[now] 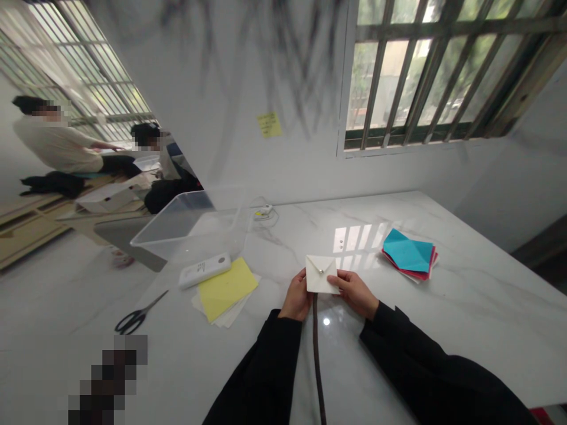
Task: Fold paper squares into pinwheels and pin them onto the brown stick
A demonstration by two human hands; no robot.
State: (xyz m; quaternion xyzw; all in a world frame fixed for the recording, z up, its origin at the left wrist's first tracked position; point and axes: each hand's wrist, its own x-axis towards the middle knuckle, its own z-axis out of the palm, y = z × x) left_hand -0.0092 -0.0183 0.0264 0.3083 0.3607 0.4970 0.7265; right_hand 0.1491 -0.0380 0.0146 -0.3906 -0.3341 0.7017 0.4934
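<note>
You are holding a small white folded paper (321, 274) between both hands, just above the marble table (465, 295). Your left hand (296, 298) pinches its left edge, fingers curled under and thumb on top; your right hand (357, 291) grips its lower right corner the same way. The paper looks like a little envelope: roughly square, cream-white, with a triangular flap folded down from its top edge to a point near the middle, where a small dark mark sits. Its creases look crisp and its face is tilted toward you.

Well off to the right of your right hand lies a stack of coloured sheets (410, 255), teal on top with red and pink edges showing beneath. To the left of your left hand lies a yellow sheet (227, 288) on top of some white ones, and touching its far corner is a white oblong device (204, 270). Farther left are black-handled scissors (137, 317); beyond the device stands a clear plastic bin (186, 227).
</note>
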